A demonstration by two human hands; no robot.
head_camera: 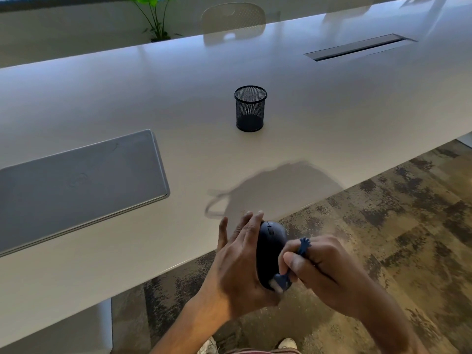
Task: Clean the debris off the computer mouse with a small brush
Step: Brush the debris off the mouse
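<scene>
Left hand [236, 261]: cradles the computer mouse [270, 251] from its left side, palm against the shell, fingers stretched long and loosely spread past the mouse's front end; grip is partial, not clenched.

Right hand [324, 269]: curled closed around the small brush [293, 267], thumb and forefinger pinching the blue handle; the handle's splayed blue end pokes out above the knuckles.

Computer mouse: dark, held in the air just off the near edge of the table [178, 103], above the patterned carpet [398, 213], scroll wheel facing up and away.

Small brush: pale bristles pressed against the rear, near end of the mouse.

Table: white, long. Carries a black mesh pen cup [250, 108], upright, well apart from the hands, and a closed grey laptop [76, 182] to the left.
</scene>
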